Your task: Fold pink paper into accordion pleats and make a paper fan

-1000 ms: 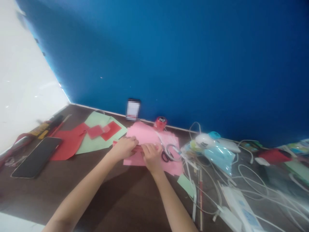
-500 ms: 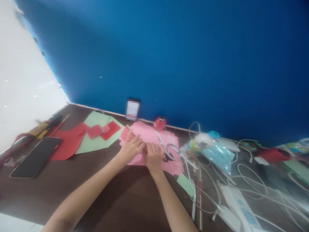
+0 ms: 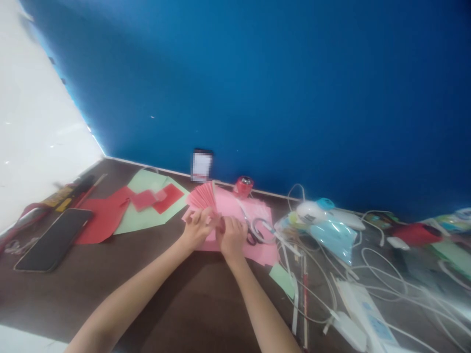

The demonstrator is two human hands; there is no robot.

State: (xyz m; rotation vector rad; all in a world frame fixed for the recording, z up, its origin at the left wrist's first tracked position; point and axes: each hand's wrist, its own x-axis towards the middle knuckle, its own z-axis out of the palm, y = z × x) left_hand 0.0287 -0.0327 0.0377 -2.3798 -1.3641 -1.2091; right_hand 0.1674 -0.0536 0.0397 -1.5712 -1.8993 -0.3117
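A pink pleated paper fan (image 3: 202, 196) spreads out over a stack of pink paper sheets (image 3: 261, 254). My left hand (image 3: 197, 230) grips the lower part of its folds with bent fingers. Close beside it, my right hand (image 3: 234, 238) is closed on the fan's narrow end, its fingertips curled and partly hidden. To the right of that hand, a pair of scissors (image 3: 257, 231) rests on the pink sheets. Behind the sheets, by the wall, stands a small red object (image 3: 244, 186) whose kind I cannot make out.
Green paper (image 3: 147, 223), red paper (image 3: 106, 220) and a phone (image 3: 55, 240) lie on the left. On the right are tangled white cables (image 3: 331, 289), a power strip (image 3: 370, 314) and a blue plastic packet (image 3: 334, 238). A blue wall (image 3: 235, 88) rises behind the table.
The pleats beside my left hand have fanned out wider and stand more upright. My left hand has shifted slightly left and down; my right hand has barely moved.
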